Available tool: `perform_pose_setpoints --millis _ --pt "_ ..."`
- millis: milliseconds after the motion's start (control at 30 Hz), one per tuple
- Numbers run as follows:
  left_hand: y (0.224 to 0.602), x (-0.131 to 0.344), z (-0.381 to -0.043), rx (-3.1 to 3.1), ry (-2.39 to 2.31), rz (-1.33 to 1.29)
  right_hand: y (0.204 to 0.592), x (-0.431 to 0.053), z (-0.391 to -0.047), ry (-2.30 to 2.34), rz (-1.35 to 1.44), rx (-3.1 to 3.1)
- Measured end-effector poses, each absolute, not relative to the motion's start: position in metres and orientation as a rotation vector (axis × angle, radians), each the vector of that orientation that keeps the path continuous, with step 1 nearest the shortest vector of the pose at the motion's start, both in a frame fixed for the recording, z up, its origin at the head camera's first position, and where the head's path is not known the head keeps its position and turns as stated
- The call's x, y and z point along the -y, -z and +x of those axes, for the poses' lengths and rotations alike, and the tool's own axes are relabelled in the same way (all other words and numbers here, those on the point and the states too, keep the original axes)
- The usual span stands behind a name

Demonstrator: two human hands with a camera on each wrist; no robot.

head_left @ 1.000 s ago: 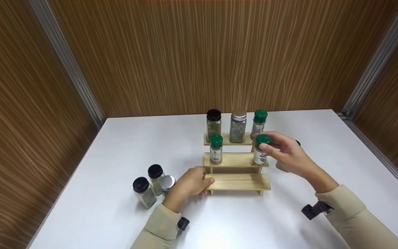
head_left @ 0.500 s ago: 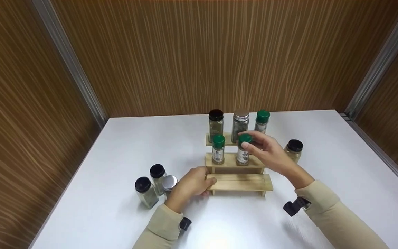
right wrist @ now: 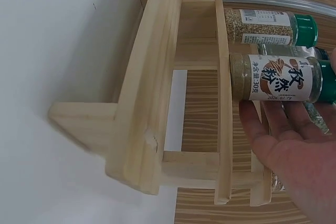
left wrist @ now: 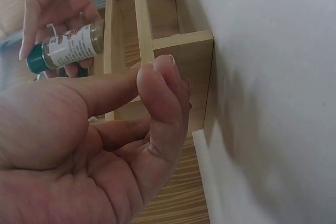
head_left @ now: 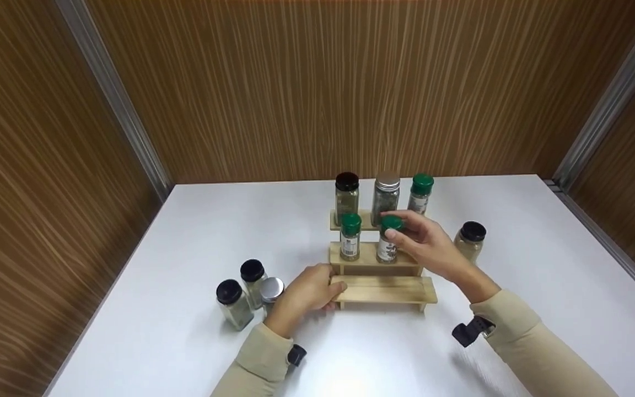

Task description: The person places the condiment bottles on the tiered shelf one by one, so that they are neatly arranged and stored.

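My left hand [head_left: 307,289] grips the left end of the lowest step of a three-tier wooden spice rack [head_left: 386,290]; the left wrist view shows its fingers curled at the rack's end. On the middle step, my right hand [head_left: 429,245] holds a small green-capped spice jar [head_left: 387,251], thumb in front near the cap and fingers behind. The jar stands upright, its printed label [right wrist: 281,77] facing the right wrist camera. Left of it on that step is another green-capped jar [head_left: 350,242]. The lowest step bears no jar.
The top step carries a black-capped jar [head_left: 346,201], a silver-capped jar [head_left: 386,201] and a green-capped jar [head_left: 420,194]. On the white table [head_left: 185,237], several jars [head_left: 236,309] stand left of my left hand. Another black-capped jar [head_left: 469,242] stands right of the rack.
My right hand has slid the green-capped spice jar leftward along the middle step, from its right end to about the middle. It has barely moved since half a second ago; my left hand stays on the rack.
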State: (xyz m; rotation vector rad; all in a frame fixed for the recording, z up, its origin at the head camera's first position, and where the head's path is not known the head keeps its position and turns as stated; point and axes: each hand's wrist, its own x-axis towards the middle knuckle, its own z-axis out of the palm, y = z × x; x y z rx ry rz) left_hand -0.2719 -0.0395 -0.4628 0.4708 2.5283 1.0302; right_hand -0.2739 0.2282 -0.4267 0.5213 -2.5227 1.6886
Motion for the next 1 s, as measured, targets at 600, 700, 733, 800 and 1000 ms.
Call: perform_pose_setpoints --millis 600,700,733,800,1000 --pt "0.464 0.042 -0.271 -2.542 -1.004 0.481 0.408 -0.268 -0.262 -1.628 0.552 2.417" --pt "0.464 0.044 -0.271 -2.536 -1.019 0.489 0.403 -0.283 -0.259 -1.602 0.506 2.380" --pt "0.465 0.044 -0.271 -2.534 -1.023 0.491 0.401 -0.288 -0.258 -1.589 0.494 2.367" --pt "0.465 0.045 -0.272 -2.531 -1.031 0.491 0.399 -0.297 -0.255 -1.560 0.452 2.352" --pt "0.466 0.048 -0.272 -2.530 -1.037 0.491 0.402 -0.321 -0.252 -1.411 0.294 2.338"
